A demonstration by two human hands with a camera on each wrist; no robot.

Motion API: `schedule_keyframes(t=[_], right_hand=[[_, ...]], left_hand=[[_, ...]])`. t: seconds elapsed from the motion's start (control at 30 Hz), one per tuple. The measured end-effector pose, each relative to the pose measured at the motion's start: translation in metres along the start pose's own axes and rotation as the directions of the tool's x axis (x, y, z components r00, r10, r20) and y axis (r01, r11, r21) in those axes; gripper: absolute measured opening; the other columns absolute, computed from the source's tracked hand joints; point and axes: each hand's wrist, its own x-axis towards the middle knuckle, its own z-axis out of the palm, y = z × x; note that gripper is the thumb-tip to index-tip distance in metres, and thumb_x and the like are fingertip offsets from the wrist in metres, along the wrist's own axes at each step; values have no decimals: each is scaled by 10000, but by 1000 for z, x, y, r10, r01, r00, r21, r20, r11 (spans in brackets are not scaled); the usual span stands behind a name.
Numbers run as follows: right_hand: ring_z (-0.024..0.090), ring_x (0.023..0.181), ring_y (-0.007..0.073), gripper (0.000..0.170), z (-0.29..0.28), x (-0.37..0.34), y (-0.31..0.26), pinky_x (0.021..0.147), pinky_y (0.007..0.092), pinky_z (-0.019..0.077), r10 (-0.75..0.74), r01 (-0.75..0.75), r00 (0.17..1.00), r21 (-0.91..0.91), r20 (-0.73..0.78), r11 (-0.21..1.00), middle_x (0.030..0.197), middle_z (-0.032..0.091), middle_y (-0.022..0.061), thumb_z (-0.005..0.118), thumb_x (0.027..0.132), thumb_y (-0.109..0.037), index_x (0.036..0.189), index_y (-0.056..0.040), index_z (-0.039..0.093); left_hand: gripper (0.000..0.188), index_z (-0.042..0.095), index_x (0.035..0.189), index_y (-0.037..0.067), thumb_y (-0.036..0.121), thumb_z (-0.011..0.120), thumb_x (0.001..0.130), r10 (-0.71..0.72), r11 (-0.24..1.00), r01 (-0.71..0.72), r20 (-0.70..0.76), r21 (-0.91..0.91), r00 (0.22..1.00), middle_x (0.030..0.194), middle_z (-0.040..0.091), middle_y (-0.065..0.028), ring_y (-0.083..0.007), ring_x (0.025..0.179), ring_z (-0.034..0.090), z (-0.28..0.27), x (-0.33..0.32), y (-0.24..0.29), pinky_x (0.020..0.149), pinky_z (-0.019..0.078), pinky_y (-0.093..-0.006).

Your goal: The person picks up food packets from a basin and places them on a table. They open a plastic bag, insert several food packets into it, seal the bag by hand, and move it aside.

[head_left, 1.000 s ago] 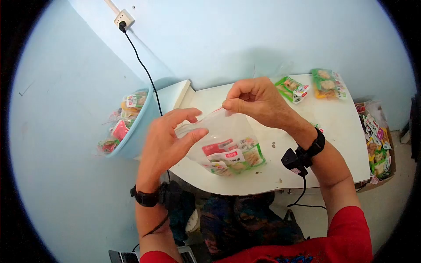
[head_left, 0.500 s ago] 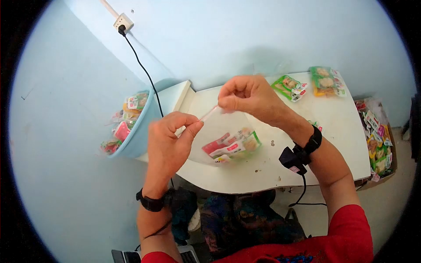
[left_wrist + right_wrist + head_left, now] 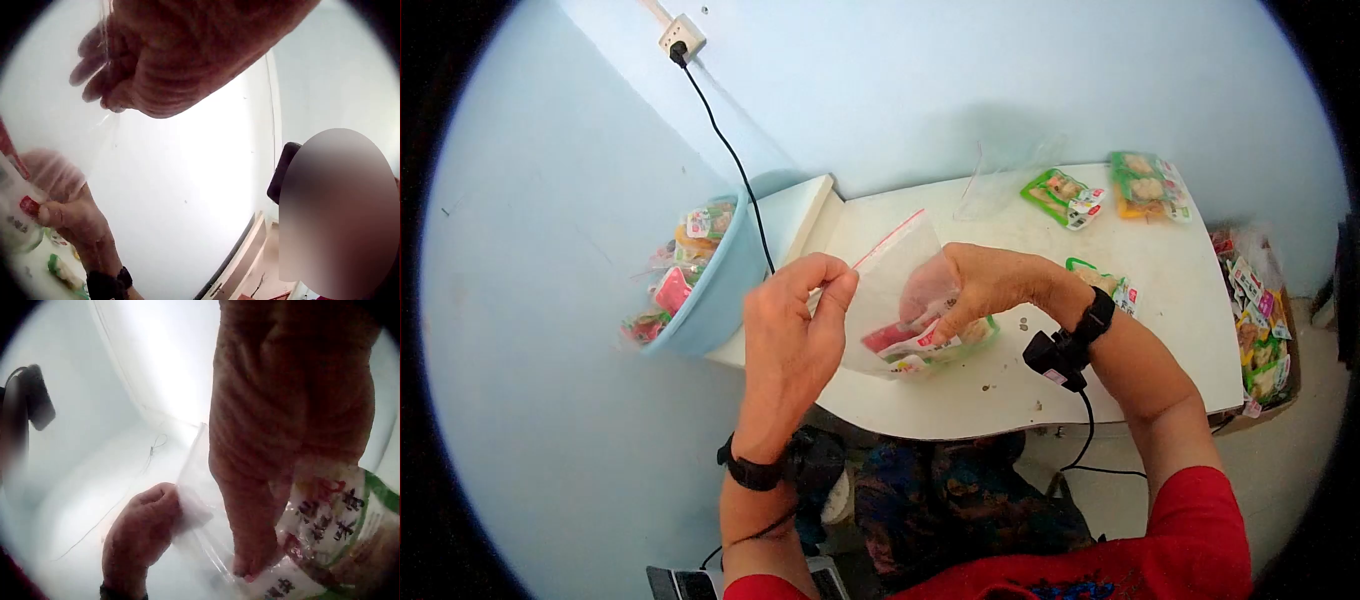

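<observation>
A clear zip bag (image 3: 885, 290) with a red strip along its top hangs tilted over the table. Red, white and green food packets (image 3: 892, 343) lie in its lower part. My left hand (image 3: 792, 315) pinches the bag's upper left corner between thumb and curled fingers. Around the bag's right side, my right hand (image 3: 995, 280) grips it and the packets, its thumb in front and its fingers showing through the plastic. The right wrist view shows the printed packets (image 3: 331, 519) close beside the right thumb.
Loose green packets (image 3: 1062, 198) and a stacked pair of packets (image 3: 1148, 188) lie on the white table (image 3: 1120, 350). Another clear bag (image 3: 1005, 180) is at the back. A blue basin (image 3: 740, 290) of packets stands left; a box of packets (image 3: 1260, 340) stands right. A black cord (image 3: 725, 145) hangs from the wall.
My right hand has left the bag's top edge and moved down to grip its side by the packets. My left hand has closed from a looser hold into a pinch on the corner.
</observation>
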Motion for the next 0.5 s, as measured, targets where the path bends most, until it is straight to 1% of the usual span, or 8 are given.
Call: schedule_keyframes(t=[0.03,0.07,0.1,0.2,0.3,0.37,0.47,0.5], right_hand=[[631,888,140,384,2,1,0,828,267,492,40,-42,998,42,48,998,985,707,90,796,715,-119,1057,16,686],[626,857,130,335,4,2,4,794,266,496,27,-28,999,35,41,999,938,713,80,779,717,-90,1026,13,702],[621,848,122,333,5,2,5,777,261,496,45,-48,998,54,44,997,945,710,67,782,726,-86,1037,2,703],[609,822,101,327,7,0,9,732,246,498,112,-118,992,121,58,986,953,704,36,786,746,-74,1059,-21,705],[607,812,86,321,11,-3,16,718,236,499,197,-207,978,196,69,959,939,708,24,783,751,-67,1060,-21,709],[606,819,82,315,16,-8,18,724,233,497,247,-259,965,219,82,941,932,710,16,783,752,-65,1056,-22,712],[603,804,72,307,29,-23,13,752,240,499,219,-204,974,208,-54,957,894,710,2,794,744,-72,1035,-17,714],[604,839,89,401,29,-29,17,777,254,498,250,-236,965,149,-84,960,951,701,26,810,726,-103,1095,-13,683]], left_hand=[[104,643,802,-19,76,642,844,-17,1000,17,29,-23,999,689,635,-117,-219,593,580,0,2,-5,572,452,-306],[114,644,802,-19,86,638,848,-32,998,34,59,-46,998,672,631,-106,-197,584,576,0,6,-11,567,448,-298],[125,644,803,-18,96,634,853,-44,996,51,89,-70,995,656,627,-94,-174,575,572,0,10,-18,561,445,-290],[161,653,790,-22,123,637,859,-198,950,248,246,-192,949,614,609,-45,-100,572,548,8,23,-50,557,433,-263],[165,669,830,21,172,646,893,-243,860,424,502,-285,830,717,619,12,-66,656,546,24,28,-83,625,452,-232],[166,679,845,24,183,656,887,-217,771,516,607,-373,764,733,624,12,-67,657,550,42,20,-101,622,455,-230],[166,686,871,23,188,666,884,-156,630,641,737,-439,657,751,627,12,-69,651,548,70,3,-123,622,458,-223],[166,687,880,22,187,668,883,-129,582,680,775,-445,618,756,627,12,-69,648,547,79,-5,-128,624,459,-220]])
